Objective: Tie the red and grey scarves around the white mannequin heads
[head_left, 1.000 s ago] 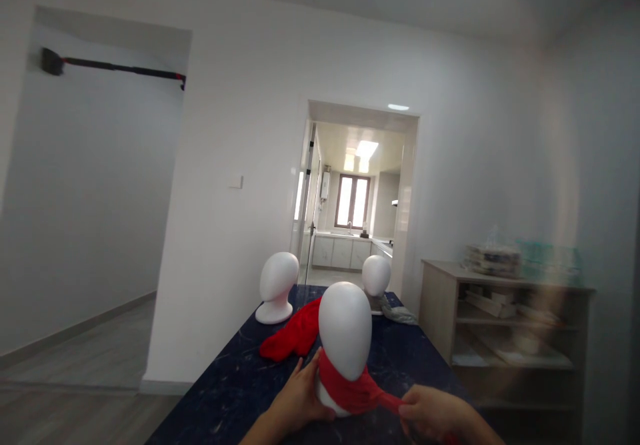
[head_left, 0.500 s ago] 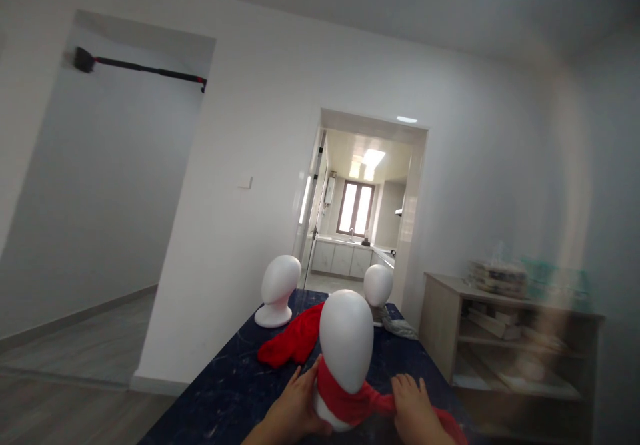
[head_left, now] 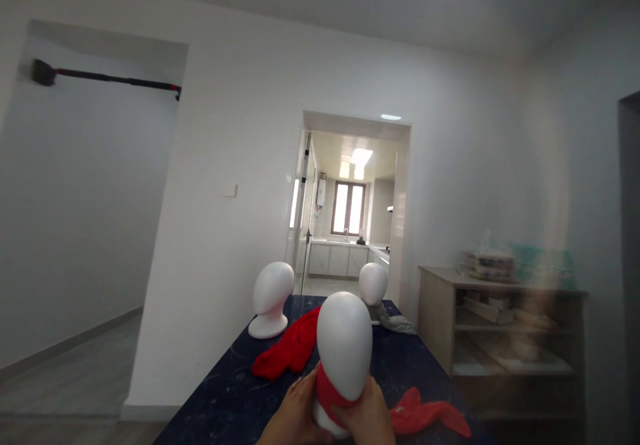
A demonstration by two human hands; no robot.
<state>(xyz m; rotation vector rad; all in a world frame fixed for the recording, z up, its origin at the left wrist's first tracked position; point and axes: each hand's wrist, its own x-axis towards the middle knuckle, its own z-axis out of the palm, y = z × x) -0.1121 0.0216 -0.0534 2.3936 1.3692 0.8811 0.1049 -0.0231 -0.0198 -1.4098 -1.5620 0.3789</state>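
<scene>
A white foam mannequin head (head_left: 345, 341) stands nearest me, with a red scarf (head_left: 330, 391) wrapped about its neck. My left hand (head_left: 295, 408) is curled round the left side of the neck, at the scarf's edge. Against the right front of the neck, my right hand (head_left: 367, 415) presses on the wrapped scarf, its thumb across the cloth. To the right of that hand, the scarf's tail lies on the dark blue table (head_left: 220, 391). My far fingers are hidden behind the head.
Two more mannequin heads stand farther back, a left one (head_left: 273, 295) and a right one (head_left: 373, 283) with a grey scarf (head_left: 397, 323) at its base. Another red cloth (head_left: 287, 351) lies behind the front head. A wooden shelf unit (head_left: 440, 298) stands at right.
My right hand has let go of the scarf's tail and moved left onto the neck. That tail now rests on the table. The view has turned slightly right.
</scene>
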